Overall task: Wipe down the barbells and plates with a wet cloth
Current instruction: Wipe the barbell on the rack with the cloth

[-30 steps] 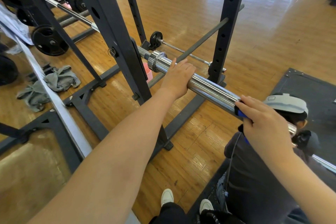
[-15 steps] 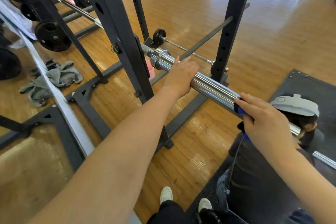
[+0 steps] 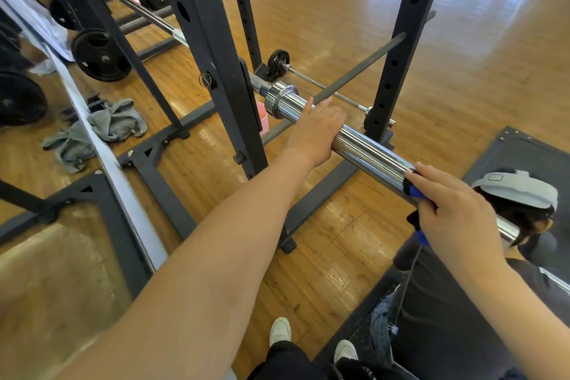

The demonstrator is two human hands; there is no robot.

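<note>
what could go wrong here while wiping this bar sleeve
The blue cloth sits small under the right hand, so it may miss part of the chrome sleeve. The left hand only rests on the smooth sleeve and could slip. Another person crouches below the bar's end.

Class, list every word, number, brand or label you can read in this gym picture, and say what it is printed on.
None can be read.
Weight plate: raised markings, too blurred to read.
Grey headset: small blank rectangle, no text visible.
Barbell sleeve: bare chrome, no lettering.
</note>
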